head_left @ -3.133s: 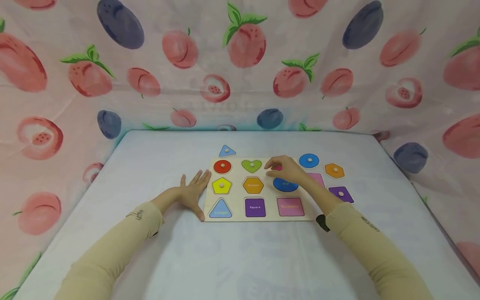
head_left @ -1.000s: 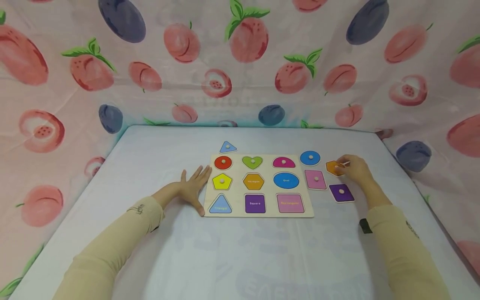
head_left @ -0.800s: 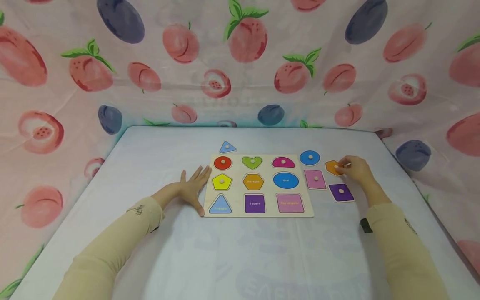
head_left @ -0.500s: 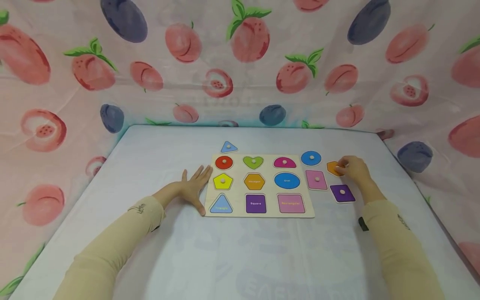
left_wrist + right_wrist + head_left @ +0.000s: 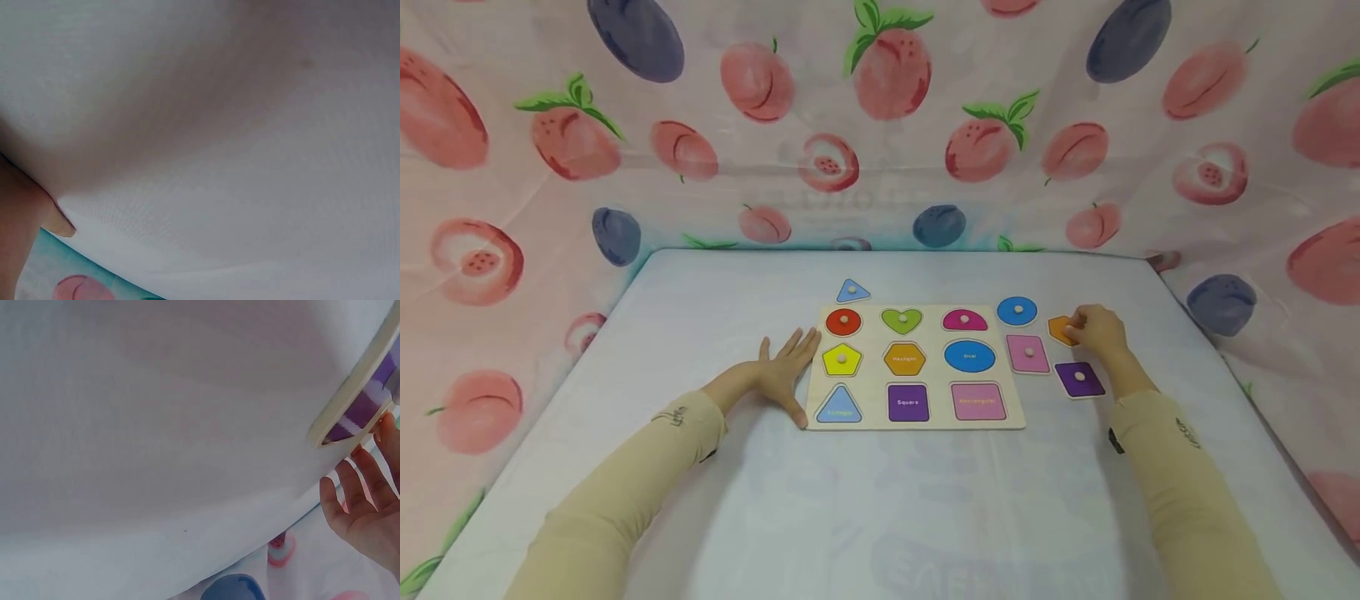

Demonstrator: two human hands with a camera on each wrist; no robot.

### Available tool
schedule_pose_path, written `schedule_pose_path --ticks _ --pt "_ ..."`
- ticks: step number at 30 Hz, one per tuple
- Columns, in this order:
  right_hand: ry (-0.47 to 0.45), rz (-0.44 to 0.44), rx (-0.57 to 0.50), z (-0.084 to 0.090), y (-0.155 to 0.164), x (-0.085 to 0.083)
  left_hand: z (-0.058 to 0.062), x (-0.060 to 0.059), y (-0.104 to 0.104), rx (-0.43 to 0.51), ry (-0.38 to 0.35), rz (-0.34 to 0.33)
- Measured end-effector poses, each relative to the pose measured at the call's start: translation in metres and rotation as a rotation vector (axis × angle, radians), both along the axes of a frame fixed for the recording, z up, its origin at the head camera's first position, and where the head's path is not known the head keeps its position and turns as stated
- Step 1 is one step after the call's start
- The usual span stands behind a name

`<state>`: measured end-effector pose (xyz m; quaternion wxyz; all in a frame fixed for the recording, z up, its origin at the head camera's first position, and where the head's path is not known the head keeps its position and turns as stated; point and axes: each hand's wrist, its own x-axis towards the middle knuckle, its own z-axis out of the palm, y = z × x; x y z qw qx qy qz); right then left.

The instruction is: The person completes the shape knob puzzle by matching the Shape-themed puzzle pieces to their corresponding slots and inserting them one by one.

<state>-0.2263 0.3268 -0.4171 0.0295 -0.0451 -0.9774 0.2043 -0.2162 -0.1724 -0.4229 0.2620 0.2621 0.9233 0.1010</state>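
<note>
In the head view, my left hand (image 5: 782,377) lies with spread fingers along the left edge of the wooden puzzle board (image 5: 868,400). My right hand (image 5: 1099,331) pinches the knob of the orange hexagon piece (image 5: 1059,331), right of the board; fingertips cover part of the piece. Knobbed pieces sit on the board: a red circle (image 5: 843,328), a green heart (image 5: 901,325), a magenta half circle (image 5: 965,326) and a yellow pentagon (image 5: 842,367). In the right wrist view, the right hand's fingers (image 5: 374,475) appear beyond the purple square piece (image 5: 359,415).
Near the right hand lie a blue oval piece (image 5: 1017,315), a pink rectangle piece (image 5: 1027,362) and a purple square. A light blue triangle piece (image 5: 852,293) lies behind the board. Fruit-patterned cloth (image 5: 880,200) rises behind the white table (image 5: 880,517).
My right hand has let go of the magenta half circle on the board and moved right to the orange hexagon, which it now pinches. My left hand has stayed at the board's edge.
</note>
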Motion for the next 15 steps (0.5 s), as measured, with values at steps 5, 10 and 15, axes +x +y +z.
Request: schedule_pose_path --ticks 5,10,15 --pt "-0.018 -0.032 -0.007 0.0015 -0.0016 -0.0007 0.0004 0.0001 0.0001 -0.003 -0.003 -0.005" --pt "-0.045 -0.041 -0.011 0.0041 -0.0032 -0.0012 0.0015 0.0005 0.0013 -0.02 0.006 0.003" --pt "-0.085 -0.032 -0.016 0.0042 -0.0019 -0.0028 0.001 0.0009 -0.0005 -0.024 0.007 0.008"
